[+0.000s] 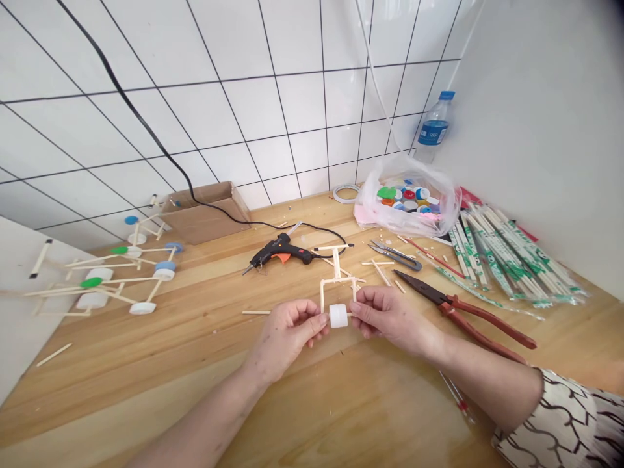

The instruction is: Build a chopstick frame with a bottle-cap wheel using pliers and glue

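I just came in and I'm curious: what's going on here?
Someone's left hand and right hand are pinching a small stick frame, one at each near corner, with a white round piece between them. Beyond, a black glue gun lies on the wooden table, unheld. Other stick builds with round caps stand on the left, and colourful caps sit in a plastic bag at the back right.

On my feed I see a pale wooden-stick frame [337, 280], squared, its central stem [336, 265] leading away to a dark-tipped crossbar [333, 247]. A short, cylindrical white bottle-cap wheel [338, 316] sits at its near end, between the two side sticks [322, 298].
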Available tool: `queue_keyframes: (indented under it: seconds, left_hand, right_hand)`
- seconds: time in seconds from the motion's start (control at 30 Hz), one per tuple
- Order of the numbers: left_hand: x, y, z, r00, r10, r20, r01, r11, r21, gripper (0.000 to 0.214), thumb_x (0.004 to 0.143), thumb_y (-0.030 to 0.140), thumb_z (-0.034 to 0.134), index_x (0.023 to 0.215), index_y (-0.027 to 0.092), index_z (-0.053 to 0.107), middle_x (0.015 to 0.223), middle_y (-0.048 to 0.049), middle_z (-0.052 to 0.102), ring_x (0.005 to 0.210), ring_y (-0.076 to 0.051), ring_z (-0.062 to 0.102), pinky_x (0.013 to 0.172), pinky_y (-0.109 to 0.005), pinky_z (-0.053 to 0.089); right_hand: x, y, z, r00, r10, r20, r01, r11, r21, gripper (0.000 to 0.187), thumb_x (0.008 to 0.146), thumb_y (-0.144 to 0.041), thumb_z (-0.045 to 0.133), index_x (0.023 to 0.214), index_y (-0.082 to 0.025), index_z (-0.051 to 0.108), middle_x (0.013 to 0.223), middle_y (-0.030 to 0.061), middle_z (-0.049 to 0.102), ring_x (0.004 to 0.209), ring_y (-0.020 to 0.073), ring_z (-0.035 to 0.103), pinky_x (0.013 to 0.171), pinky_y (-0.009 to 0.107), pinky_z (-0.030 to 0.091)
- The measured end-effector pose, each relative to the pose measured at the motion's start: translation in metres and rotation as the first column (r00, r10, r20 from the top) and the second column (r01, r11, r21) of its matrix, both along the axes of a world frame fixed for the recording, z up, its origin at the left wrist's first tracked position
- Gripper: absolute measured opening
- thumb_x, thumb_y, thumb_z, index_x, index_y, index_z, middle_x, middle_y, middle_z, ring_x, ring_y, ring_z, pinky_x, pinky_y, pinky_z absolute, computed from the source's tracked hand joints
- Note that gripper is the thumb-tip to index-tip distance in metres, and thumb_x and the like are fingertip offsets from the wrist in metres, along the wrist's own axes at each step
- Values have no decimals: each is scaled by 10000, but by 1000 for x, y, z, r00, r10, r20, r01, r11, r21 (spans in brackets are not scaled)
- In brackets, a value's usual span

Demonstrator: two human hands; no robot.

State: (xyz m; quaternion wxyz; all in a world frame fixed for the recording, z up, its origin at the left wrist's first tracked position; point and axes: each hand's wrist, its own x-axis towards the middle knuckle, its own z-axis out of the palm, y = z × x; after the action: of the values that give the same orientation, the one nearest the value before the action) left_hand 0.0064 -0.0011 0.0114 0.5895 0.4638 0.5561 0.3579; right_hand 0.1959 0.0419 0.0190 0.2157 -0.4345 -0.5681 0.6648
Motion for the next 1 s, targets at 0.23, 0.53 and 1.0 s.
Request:
queue_keyframes:
  seconds: [0.23,0.53,1.0]
  left_hand:
    - [1,-1,-2,999,37,-16,-37,999,13,233,731,350,646,664,134,591,603,-8,607,545,-94,478,501,-210,377]
    - [2,1,2,999,40,-17,-39,999,29,253,745,371,631,715,119,630,649,-22,621,573,-100,503,523,-212,402]
    - [1,-1,-4,994,82,-78,-76,994,78,234,762,356,601,680,137,593,596,1,593,519,-85,476,491,-198,380]
  right_hand:
    - [-2,-2,-2,999,-25,-27,25,1000,-10,354,720,-495,635,670,-172,501,625,-35,557,482,56,456,483,204,330]
    - [-1,-1,-6,998,-50,-23,50,999,18,362,732,-510,609,667,-173,496,618,-32,549,481,56,448,472,202,313]
    - [0,-1,-8,998,41,40,-45,992,120,312,736,-465,625,666,-181,514,583,-37,515,502,88,440,505,229,340]
